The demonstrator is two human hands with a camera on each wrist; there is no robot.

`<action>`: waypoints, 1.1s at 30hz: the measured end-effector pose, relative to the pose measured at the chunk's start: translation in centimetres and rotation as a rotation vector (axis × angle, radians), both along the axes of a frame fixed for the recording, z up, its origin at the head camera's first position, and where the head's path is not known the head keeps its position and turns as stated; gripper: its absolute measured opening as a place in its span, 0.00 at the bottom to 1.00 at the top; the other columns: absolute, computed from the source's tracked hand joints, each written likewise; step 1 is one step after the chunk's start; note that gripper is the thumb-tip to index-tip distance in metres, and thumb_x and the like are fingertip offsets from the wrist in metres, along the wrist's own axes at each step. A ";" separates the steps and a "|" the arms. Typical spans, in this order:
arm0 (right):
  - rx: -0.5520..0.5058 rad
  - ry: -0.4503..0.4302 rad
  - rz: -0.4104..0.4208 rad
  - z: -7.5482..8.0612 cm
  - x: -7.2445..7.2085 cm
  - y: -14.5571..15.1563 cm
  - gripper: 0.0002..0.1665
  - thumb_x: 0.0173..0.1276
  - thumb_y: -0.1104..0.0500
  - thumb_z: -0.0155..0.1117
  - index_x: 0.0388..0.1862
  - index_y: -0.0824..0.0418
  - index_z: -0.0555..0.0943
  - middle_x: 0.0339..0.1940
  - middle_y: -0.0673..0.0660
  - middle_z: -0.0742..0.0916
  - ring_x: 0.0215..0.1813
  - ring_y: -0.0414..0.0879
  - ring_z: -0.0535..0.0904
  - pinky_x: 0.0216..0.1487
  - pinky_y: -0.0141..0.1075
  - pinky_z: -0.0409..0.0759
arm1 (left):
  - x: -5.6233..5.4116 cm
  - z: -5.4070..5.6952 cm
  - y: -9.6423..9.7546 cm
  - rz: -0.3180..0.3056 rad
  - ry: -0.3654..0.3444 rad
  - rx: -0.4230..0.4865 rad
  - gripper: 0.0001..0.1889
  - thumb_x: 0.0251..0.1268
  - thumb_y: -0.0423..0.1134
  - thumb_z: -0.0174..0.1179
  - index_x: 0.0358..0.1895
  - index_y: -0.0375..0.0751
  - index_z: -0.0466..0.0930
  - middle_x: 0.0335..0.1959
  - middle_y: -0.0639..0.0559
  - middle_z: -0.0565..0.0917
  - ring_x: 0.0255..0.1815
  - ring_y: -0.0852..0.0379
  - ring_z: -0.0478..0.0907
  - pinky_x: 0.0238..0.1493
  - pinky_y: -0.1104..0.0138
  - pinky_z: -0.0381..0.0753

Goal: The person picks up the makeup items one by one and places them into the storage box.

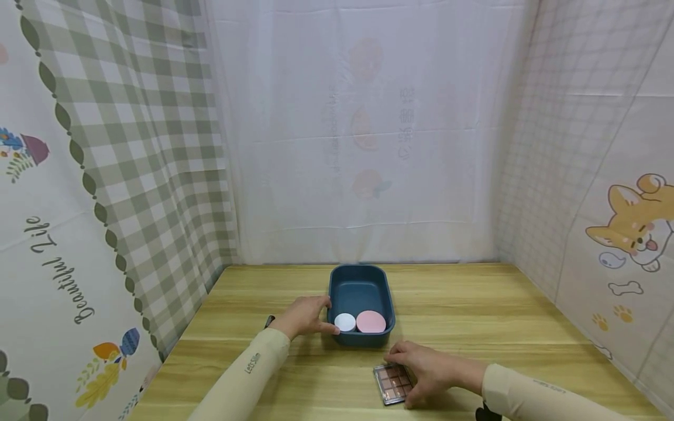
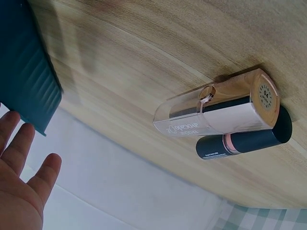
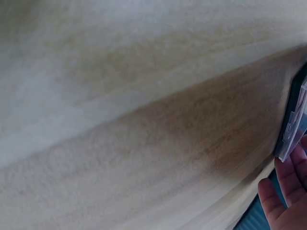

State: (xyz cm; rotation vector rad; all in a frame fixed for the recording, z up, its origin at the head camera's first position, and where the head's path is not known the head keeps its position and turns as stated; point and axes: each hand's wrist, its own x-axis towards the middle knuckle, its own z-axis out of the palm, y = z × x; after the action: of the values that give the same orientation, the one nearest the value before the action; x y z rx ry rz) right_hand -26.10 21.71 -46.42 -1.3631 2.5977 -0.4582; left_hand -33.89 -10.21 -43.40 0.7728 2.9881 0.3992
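My left hand [image 1: 305,317] is at the near left corner of a dark blue rectangular bin [image 1: 358,340], fingers spread along its side and thumb at the front rim. In the left wrist view its fingers [image 2: 21,143] are fairly straight against the bin's ribbed wall [image 2: 33,72]. Inside the bin, a white round piece [image 1: 344,322] and a larger pink round piece [image 1: 371,321] lie side by side at the near end. My right hand [image 1: 429,369] holds an eyeshadow palette [image 1: 394,384] by its edges, in front of the bin. The right wrist view shows only the palette's clear-lidded edge [image 3: 293,124].
Left of the bin, a clear-capped cosmetic tube [image 2: 216,108] marked 04 lies beside a dark lipstick-like tube [image 2: 244,141] on the wooden table [image 1: 463,304]. Behind the left forearm, a dark tip [image 1: 270,320] shows. Cloth curtains [image 1: 295,175] enclose the back and sides.
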 end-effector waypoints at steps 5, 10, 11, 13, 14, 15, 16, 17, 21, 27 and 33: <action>0.003 0.012 0.017 -0.1 -0.1 -0.2 0.42 0.50 0.45 0.81 0.61 0.62 0.78 0.54 0.48 0.76 0.54 0.35 0.71 0.54 0.33 0.76 | 0.1 0.0 0.0 0.001 0.003 0.001 0.36 0.48 0.65 0.72 0.55 0.44 0.78 0.50 0.51 0.84 0.48 0.55 0.80 0.52 0.59 0.80; 0.026 0.021 0.006 -0.1 -0.1 -0.2 0.44 0.47 0.44 0.82 0.61 0.62 0.78 0.53 0.47 0.77 0.52 0.35 0.71 0.53 0.33 0.76 | 0.2 0.2 0.0 0.004 -0.007 0.014 0.36 0.48 0.65 0.72 0.55 0.44 0.78 0.50 0.52 0.84 0.47 0.55 0.80 0.52 0.58 0.80; 0.031 0.028 0.005 -0.1 -0.1 -0.2 0.45 0.47 0.44 0.82 0.61 0.62 0.78 0.53 0.47 0.77 0.52 0.35 0.71 0.53 0.34 0.76 | 0.2 0.2 0.0 0.004 -0.007 0.016 0.36 0.48 0.65 0.72 0.55 0.44 0.78 0.50 0.52 0.84 0.47 0.55 0.80 0.52 0.58 0.80; 0.036 0.046 0.008 -0.1 -0.2 -0.2 0.44 0.46 0.45 0.82 0.61 0.62 0.78 0.52 0.47 0.77 0.51 0.35 0.71 0.53 0.33 0.76 | 0.2 0.2 0.0 0.003 -0.008 0.015 0.36 0.48 0.65 0.72 0.55 0.44 0.78 0.50 0.52 0.84 0.48 0.55 0.80 0.52 0.58 0.80; 0.038 0.050 0.006 -0.2 -0.2 -0.2 0.44 0.46 0.46 0.82 0.60 0.62 0.79 0.52 0.47 0.77 0.51 0.34 0.71 0.52 0.33 0.76 | 0.2 0.2 0.0 0.003 -0.008 0.011 0.36 0.49 0.65 0.72 0.56 0.44 0.78 0.50 0.52 0.84 0.48 0.55 0.80 0.52 0.58 0.79; 0.036 0.056 0.008 -0.2 -0.3 -0.2 0.43 0.46 0.46 0.82 0.60 0.62 0.79 0.51 0.47 0.77 0.51 0.34 0.71 0.52 0.33 0.76 | 0.2 0.2 0.0 0.002 -0.008 0.009 0.36 0.49 0.65 0.72 0.56 0.44 0.78 0.50 0.52 0.84 0.48 0.55 0.80 0.53 0.58 0.79; 0.032 0.056 0.009 -0.2 -0.3 -0.2 0.42 0.46 0.47 0.82 0.60 0.62 0.79 0.51 0.47 0.78 0.50 0.34 0.71 0.52 0.33 0.76 | 0.2 0.2 0.0 0.001 -0.007 0.007 0.36 0.49 0.65 0.72 0.56 0.44 0.78 0.50 0.52 0.84 0.48 0.54 0.80 0.53 0.58 0.79; 0.027 0.059 0.012 -0.2 -0.3 -0.2 0.41 0.46 0.47 0.81 0.59 0.62 0.79 0.50 0.47 0.78 0.50 0.34 0.71 0.51 0.32 0.76 | 0.2 0.1 0.0 0.000 -0.006 0.006 0.36 0.49 0.65 0.72 0.56 0.44 0.78 0.50 0.52 0.84 0.49 0.54 0.80 0.53 0.58 0.79; 0.002 0.043 0.023 -0.2 -0.1 -0.3 0.39 0.48 0.48 0.80 0.58 0.62 0.80 0.49 0.46 0.78 0.49 0.34 0.71 0.51 0.31 0.76 | 0.1 0.1 0.0 0.002 -0.005 0.001 0.36 0.49 0.65 0.71 0.56 0.44 0.78 0.51 0.51 0.84 0.49 0.54 0.80 0.53 0.58 0.79; 0.003 -0.003 0.000 0.0 -0.1 -0.7 0.37 0.50 0.47 0.79 0.58 0.60 0.80 0.49 0.44 0.77 0.49 0.34 0.71 0.51 0.31 0.75 | 0.1 0.1 0.0 0.000 -0.002 0.001 0.36 0.49 0.65 0.71 0.56 0.44 0.78 0.51 0.51 0.84 0.50 0.53 0.80 0.54 0.57 0.79; 0.007 -0.037 -0.029 0.5 -0.4 -1.3 0.37 0.51 0.45 0.78 0.59 0.57 0.80 0.48 0.42 0.76 0.46 0.33 0.71 0.49 0.31 0.75 | 0.0 0.1 0.0 -0.003 0.000 -0.003 0.36 0.50 0.65 0.71 0.56 0.43 0.78 0.51 0.51 0.83 0.50 0.52 0.80 0.54 0.57 0.78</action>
State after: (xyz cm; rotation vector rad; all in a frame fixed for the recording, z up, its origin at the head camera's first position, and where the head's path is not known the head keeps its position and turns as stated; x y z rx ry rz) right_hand -26.46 20.40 -45.90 -1.3037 2.5901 -0.4743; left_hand -33.89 -10.21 -43.27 0.7771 2.9866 0.3948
